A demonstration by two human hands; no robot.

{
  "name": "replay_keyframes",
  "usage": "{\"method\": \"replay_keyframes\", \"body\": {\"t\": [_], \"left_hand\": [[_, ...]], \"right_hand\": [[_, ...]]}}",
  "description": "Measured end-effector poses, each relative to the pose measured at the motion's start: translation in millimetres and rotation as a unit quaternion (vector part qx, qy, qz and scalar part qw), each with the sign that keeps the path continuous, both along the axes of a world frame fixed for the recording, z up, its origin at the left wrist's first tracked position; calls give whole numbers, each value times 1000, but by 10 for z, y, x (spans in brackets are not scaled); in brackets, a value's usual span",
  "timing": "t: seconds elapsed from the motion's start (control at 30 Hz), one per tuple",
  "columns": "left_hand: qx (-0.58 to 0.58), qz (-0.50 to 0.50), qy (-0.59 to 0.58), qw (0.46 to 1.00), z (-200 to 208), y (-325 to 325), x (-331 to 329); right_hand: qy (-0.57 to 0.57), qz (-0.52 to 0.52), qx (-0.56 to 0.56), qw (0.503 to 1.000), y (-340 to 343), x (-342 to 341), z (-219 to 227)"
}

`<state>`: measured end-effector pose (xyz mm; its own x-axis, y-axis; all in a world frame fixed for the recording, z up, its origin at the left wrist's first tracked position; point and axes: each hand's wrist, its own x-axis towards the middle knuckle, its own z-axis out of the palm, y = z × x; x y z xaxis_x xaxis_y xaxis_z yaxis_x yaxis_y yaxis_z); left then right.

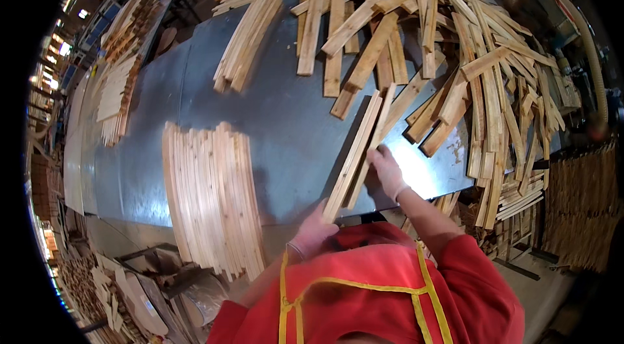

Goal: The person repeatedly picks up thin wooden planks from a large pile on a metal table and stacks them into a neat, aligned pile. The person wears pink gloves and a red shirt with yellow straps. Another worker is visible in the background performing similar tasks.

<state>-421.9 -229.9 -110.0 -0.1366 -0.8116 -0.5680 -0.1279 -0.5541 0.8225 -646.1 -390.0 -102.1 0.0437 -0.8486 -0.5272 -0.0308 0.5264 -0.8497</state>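
Item 1: metal-topped counter (286, 103), grey-blue, spanning most of my feed; bright glare at its right.

Item 2: heap of loose wooden boards (370, 67), far and right portion of the counter, crossed at many angles, several jutting past the near-right edge.

Item 3: stack of pale wooden slats (211, 194), near left, laid side by side, long axes front to back, near ends overhanging the edge.

Item 4: smaller bundle of slats (250, 38), farther off, left of the heap, far end leaning right.

Item 5: 2 narrow wooden planks, left plank (356, 155) and right plank (377, 139), directly before the wearer, between stack and heap. Long axes run away from the body and slightly right, near-parallel; a gap shows at the near ends. I cannot tell whether they touch midway.

Item 6: 1 pair of hands, apart. Left hand (314, 232) is closed on the left plank's near end, the hand closer to the stack. Right hand (388, 172), farther forward and nearer the heap, grips the right plank's outer edge around mid-length; I see its fingertips poorly.
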Motion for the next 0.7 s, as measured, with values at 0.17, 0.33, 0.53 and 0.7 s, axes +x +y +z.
{"method": "replay_keyframes", "body": {"t": [0.17,0.33,0.53,0.7], "left_hand": [[3,-13,-74,997,196,393,201],[-63,11,-335,940,-135,1153,562],[-83,111,-610,780,-98,1046,655],[-155,-9,-692,705,-196,734,1099]], "right_hand": [[191,94,-44,976,0,298,-316],[185,314,-52,930,688,1089,-172],[65,516,-47,853,564,1984,98],[-11,504,-101,858,-105,1786,197]]}}
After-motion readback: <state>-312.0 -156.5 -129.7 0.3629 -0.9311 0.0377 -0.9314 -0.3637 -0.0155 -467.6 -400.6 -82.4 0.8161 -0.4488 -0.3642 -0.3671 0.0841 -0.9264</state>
